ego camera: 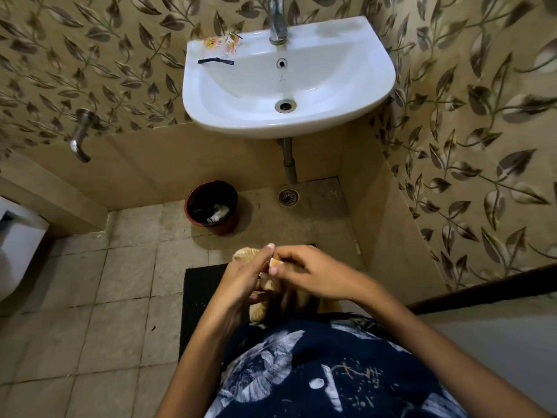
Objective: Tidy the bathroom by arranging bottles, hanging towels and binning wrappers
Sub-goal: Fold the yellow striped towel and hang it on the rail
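My left hand (241,282) and my right hand (304,273) meet in front of my body, above a black mat (199,294). Between their fingertips is a small orange and white wrapper (275,262), pinched by both hands. On the back left rim of the white sink (355,95) lie clear wrappers with orange print (223,43) and a dark blue strip (215,60). A round bin with a black liner (212,203) stands on the floor below the sink, left of the drain pipe, with some white scraps inside.
A chrome tap (277,19) stands at the back of the sink. A wall tap (80,135) juts out at the left. A floor drain (288,197) lies beside the bin. A white toilet (15,239) is at the far left. A door edge (482,288) is at right.
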`<state>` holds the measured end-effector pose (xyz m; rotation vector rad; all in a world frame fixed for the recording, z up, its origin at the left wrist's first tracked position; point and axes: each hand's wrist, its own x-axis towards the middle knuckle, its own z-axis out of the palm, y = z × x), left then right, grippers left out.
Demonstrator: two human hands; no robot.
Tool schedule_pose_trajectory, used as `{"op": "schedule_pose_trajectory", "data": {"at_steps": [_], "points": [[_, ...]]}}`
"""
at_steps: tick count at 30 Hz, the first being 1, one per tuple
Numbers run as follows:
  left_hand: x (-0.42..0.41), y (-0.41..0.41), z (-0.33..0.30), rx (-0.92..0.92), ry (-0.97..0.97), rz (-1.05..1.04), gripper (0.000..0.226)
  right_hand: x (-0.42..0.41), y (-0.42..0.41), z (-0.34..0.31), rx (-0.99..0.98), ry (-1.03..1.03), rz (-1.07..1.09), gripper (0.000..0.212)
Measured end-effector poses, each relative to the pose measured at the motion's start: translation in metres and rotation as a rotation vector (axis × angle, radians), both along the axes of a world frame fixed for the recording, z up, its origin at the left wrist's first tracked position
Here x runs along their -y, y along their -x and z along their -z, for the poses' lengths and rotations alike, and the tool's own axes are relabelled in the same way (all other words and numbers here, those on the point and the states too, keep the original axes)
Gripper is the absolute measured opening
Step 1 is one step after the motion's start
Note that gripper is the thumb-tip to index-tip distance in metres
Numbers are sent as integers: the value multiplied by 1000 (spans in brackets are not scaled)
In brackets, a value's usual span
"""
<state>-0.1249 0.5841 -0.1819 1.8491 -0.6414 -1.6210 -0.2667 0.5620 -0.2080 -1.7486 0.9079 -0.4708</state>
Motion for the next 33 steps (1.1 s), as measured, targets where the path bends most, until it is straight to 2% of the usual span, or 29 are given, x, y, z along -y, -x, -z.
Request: {"op": "schedule_pose_trajectory", "data": {"at_steps": [6, 7, 10, 12, 15, 18, 20, 22, 25, 27, 29, 31, 33], "points": [[-1, 3, 2, -25, 189, -158, 31, 3, 7, 9, -62, 9, -13, 19], [-1, 4, 2, -58, 254, -196, 31, 5, 8, 12, -58, -27, -6, 14], [-1, 7, 1, -227, 483, -300, 37, 9, 14, 19, -111, -108, -18, 25], [1, 8, -1, -311, 609, -352, 43, 8, 20, 24, -172, -155, -76, 12], [6, 4, -4, -335, 710, -420, 39, 5, 24, 28, -220, -211, -119, 23], [9, 1, -3, -288, 598, -487, 30, 6, 22, 26, -195, -197, -80, 16], [12, -3, 5, -269, 401, -555, 23, 7, 21, 26, -156, -166, 1, 7], [13, -6, 16, -248, 175, -575, 22, 7, 22, 26, -150, -114, 70, 13], [7, -5, 24, -191, -38, -349, 32, 5, 21, 27, -110, -74, 135, 19], [4, -1, 21, -147, -91, -90, 45, 5, 18, 25, -47, -62, 151, 14], [4, 5, 16, -123, -96, 95, 54, 4, 15, 23, -32, -32, 126, 23], [3, 10, 13, -91, -76, 146, 51, 3, 13, 19, -33, -33, 77, 28], [1, 14, 13, -26, -56, 116, 38, 3, 13, 19, -33, -38, 38, 24]]}}
